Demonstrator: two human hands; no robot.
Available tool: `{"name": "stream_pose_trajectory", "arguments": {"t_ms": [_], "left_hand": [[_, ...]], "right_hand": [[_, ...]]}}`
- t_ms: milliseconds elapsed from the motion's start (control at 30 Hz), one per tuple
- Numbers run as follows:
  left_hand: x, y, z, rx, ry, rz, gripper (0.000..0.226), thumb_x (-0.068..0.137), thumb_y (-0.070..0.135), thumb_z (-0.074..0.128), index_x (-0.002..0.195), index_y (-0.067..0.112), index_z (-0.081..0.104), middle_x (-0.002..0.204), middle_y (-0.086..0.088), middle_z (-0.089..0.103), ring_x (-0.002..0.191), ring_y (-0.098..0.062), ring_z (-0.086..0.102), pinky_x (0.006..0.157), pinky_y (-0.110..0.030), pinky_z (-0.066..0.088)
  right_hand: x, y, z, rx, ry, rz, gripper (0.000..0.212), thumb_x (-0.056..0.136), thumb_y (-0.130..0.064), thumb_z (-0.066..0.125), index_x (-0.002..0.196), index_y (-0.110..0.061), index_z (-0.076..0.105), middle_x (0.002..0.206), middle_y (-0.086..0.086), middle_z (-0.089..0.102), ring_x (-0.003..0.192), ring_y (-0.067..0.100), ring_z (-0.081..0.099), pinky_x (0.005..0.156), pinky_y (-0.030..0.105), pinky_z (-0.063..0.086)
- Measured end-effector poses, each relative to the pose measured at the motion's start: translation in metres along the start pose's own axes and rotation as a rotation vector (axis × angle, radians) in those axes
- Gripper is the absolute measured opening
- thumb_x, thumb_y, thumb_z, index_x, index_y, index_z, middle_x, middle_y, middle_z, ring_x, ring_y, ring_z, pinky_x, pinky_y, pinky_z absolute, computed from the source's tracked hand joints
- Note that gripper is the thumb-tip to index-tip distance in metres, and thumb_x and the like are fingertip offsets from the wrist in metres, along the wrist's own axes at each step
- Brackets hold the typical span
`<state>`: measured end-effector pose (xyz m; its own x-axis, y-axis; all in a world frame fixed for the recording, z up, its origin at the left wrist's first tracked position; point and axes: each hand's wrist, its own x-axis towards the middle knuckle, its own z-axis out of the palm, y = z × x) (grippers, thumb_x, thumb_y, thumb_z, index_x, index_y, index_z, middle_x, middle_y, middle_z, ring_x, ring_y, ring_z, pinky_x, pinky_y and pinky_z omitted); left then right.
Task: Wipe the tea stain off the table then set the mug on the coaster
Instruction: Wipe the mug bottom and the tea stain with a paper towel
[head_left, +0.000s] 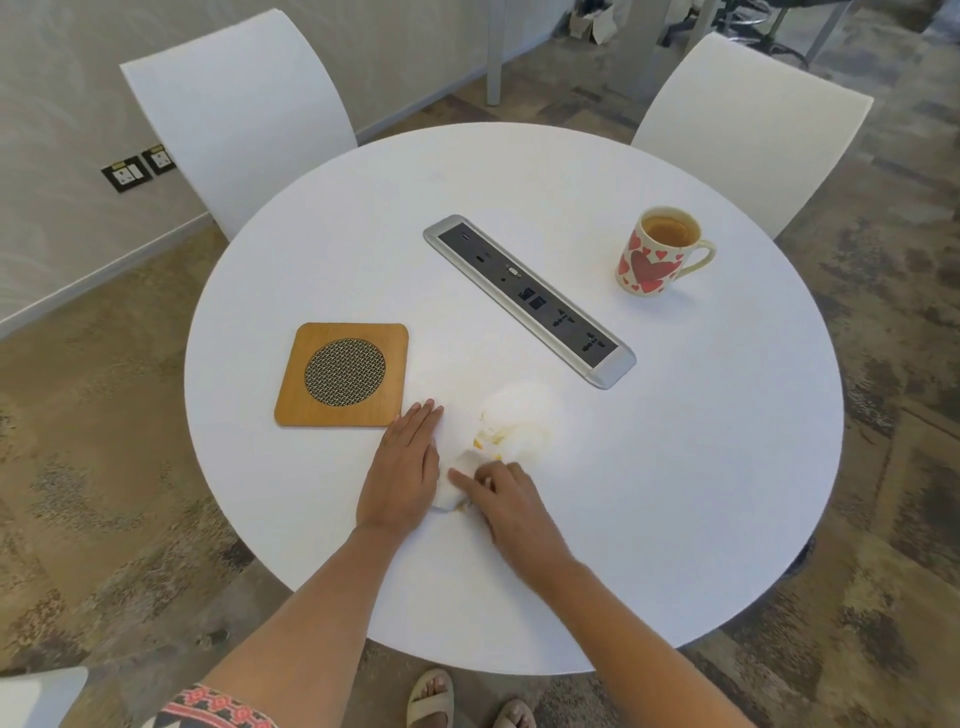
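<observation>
On the round white table lies a white tissue, spread near the front middle and blotched with yellow-orange tea stain. My left hand lies flat on the tissue's left part, fingers together, just right of the wooden coaster with its round mesh centre. My right hand pinches the tissue's near edge with curled fingers. The cream mug with red hearts stands upright at the far right, full of tea, handle to the right, well away from both hands.
A grey power and data socket strip runs diagonally across the table's middle, between the mug and the coaster. Two white chairs stand at the far side. My sandalled feet show below the near table edge.
</observation>
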<state>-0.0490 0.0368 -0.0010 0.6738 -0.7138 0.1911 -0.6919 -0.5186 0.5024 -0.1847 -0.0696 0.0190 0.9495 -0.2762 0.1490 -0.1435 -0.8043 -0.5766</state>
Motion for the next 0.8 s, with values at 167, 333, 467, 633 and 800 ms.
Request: {"name": "stream_pose_trajectory", "arguments": {"t_ms": [167, 333, 467, 633, 800], "left_hand": [[-0.001, 0.003, -0.002, -0.051, 0.031, -0.014, 0.05, 0.095, 0.021, 0.023, 0.138, 0.008, 0.045, 0.144, -0.003, 0.045, 0.136, -0.01, 0.033, 0.117, -0.025, 0.014], [0.0, 0.003, -0.002, -0.048, 0.039, -0.013, 0.049, 0.095, 0.02, 0.024, 0.138, 0.005, 0.044, 0.143, -0.005, 0.047, 0.135, -0.011, 0.033, 0.116, -0.025, 0.016], [0.0, 0.003, -0.002, -0.066, 0.028, -0.042, 0.052, 0.097, 0.027, 0.02, 0.143, 0.008, 0.038, 0.146, 0.002, 0.041, 0.136, -0.005, 0.028, 0.117, -0.02, 0.01], [0.0, 0.005, -0.002, -0.079, 0.029, -0.05, 0.053, 0.097, 0.027, 0.019, 0.142, 0.007, 0.038, 0.146, 0.001, 0.041, 0.136, -0.007, 0.03, 0.117, -0.021, 0.011], [-0.001, 0.004, -0.001, -0.071, 0.025, -0.063, 0.053, 0.097, 0.028, 0.019, 0.142, 0.008, 0.038, 0.147, 0.001, 0.041, 0.137, -0.006, 0.029, 0.117, -0.021, 0.01]], "right_hand": [[0.062, 0.038, -0.027, -0.126, 0.158, 0.202, 0.021, 0.091, -0.035, 0.051, 0.096, -0.018, 0.063, 0.099, 0.002, 0.053, 0.096, 0.015, 0.046, 0.088, 0.033, 0.039], [0.077, 0.037, -0.022, -0.158, 0.184, 0.189, 0.024, 0.089, -0.042, 0.05, 0.094, -0.02, 0.06, 0.095, 0.001, 0.05, 0.096, 0.012, 0.045, 0.087, 0.032, 0.039], [0.059, 0.015, -0.012, -0.162, 0.07, -0.034, 0.025, 0.09, -0.041, 0.054, 0.085, -0.018, 0.06, 0.091, 0.0, 0.052, 0.091, 0.014, 0.048, 0.083, 0.03, 0.039], [0.014, 0.044, -0.022, -0.101, -0.155, -0.287, 0.056, 0.078, 0.01, 0.053, 0.123, -0.02, 0.06, 0.097, 0.004, 0.056, 0.085, 0.019, 0.047, 0.077, 0.024, 0.04], [0.011, 0.059, -0.05, 0.074, 0.108, 0.139, 0.044, 0.086, 0.004, 0.052, 0.12, -0.021, 0.063, 0.096, -0.001, 0.056, 0.087, 0.013, 0.053, 0.08, 0.017, 0.041]]}}
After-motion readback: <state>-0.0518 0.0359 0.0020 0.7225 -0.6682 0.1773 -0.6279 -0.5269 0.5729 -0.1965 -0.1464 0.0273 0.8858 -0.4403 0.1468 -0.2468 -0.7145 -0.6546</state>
